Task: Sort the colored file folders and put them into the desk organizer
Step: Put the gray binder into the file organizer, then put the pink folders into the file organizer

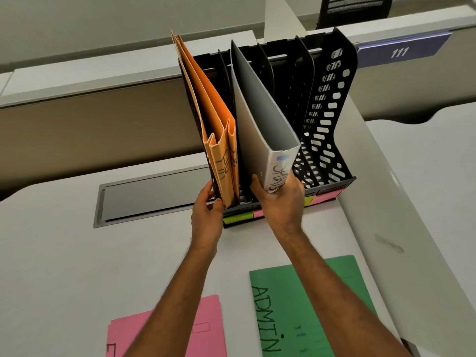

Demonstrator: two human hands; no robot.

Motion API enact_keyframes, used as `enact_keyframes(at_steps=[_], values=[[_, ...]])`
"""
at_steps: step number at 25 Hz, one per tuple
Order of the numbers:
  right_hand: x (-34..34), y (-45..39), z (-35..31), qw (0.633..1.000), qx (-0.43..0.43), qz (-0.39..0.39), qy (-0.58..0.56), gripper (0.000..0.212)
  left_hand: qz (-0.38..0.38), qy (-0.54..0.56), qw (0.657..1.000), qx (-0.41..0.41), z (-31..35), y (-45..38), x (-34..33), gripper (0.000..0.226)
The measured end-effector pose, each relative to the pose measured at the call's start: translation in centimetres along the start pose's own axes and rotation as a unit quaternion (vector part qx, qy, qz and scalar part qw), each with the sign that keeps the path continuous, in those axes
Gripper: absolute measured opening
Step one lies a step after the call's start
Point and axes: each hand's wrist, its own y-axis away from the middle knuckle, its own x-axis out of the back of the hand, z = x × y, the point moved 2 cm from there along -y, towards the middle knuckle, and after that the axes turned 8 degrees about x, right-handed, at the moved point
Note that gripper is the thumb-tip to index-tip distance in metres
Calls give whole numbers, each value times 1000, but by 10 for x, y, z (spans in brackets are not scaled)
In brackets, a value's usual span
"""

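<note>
Nearest the camera, on the desk [64, 266] well in front of the desk organizer [327, 140], lie a pink folder [180, 328] and a green folder [319, 305] marked ADMIN — both flat, both not yet filed.

At the organizer's front edge, the right hand [279, 199] is closed around the lower spine end of a grey binder [260, 117], thumb on the left face, fingers wrapped under and behind. The binder's long axis runs up and away from the hand, tilted back into the organizer, its far corner rising above the dividers. It sits in the second slot from the organizer's left, or is nearly seated there; the base is hidden by the hand, so I cannot tell whether it rests on the floor of the slot.

Left of that, the left hand [207, 210] is half-curled at the organizer's left front corner, thumb against the outer wall and fingertips touching the bottom of the orange folders [206, 104] that stand in the leftmost slot — steadying rather than gripping, as far as I can judge.

The slots to the right of the binder stand empty. Coloured labels [238, 217] run along the organizer's front lip.
</note>
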Motion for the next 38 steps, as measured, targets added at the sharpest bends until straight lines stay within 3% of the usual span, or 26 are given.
enact_keyframes(at_steps=[7,10,13,17,24,28,33,38], values=[[2,2,0,999,-7,-24,24,66,-8,6,1000,3,1,2,0,47],[13,0,-2,997,-3,-71,-3,77,-20,9,1000,16,4,6,6,45],[31,15,-13,998,33,-57,2,85,-5,7,1000,29,11,28,16,44],[50,79,-25,997,64,-29,25,73,4,-49,999,0,-6,78,45,43],[72,220,-38,995,30,-97,-18,56,35,-70,997,-5,-88,162,134,35],[77,295,-48,988,-1,-151,-19,56,78,-90,993,8,-134,202,188,36],[76,390,-57,963,-46,-265,11,61,139,-231,961,57,-204,248,243,43],[63,467,-51,929,-119,-342,73,74,82,-185,972,122,-259,283,279,63]])
